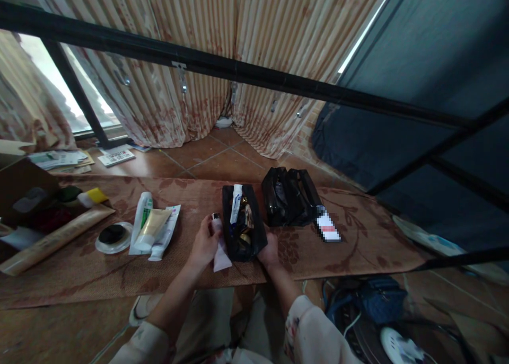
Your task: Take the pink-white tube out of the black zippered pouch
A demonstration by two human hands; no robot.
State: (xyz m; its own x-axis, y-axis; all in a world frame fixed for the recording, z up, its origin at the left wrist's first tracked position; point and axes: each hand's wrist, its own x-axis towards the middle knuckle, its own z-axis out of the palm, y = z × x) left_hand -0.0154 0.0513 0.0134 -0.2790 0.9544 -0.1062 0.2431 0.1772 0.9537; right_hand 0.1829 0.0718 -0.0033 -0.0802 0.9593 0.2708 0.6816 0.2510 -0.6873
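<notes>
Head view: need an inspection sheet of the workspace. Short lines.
Surface: brown patterned cloth, with things spread along it.
Job's things: black pouch, open at the top, white tube inside; other contents hard to make out. Pale pink tube at its left side.
Clutter: tubes, round container and cardboard box to the left; more black pouches and a phone to the right.
Hands: left hand holds the pale pink tube; right hand at the black pouch's right side, fingers mostly hidden.
Cables: white cord, lower right.
Surroundings: curtains, tiled floor, blue bag.
</notes>
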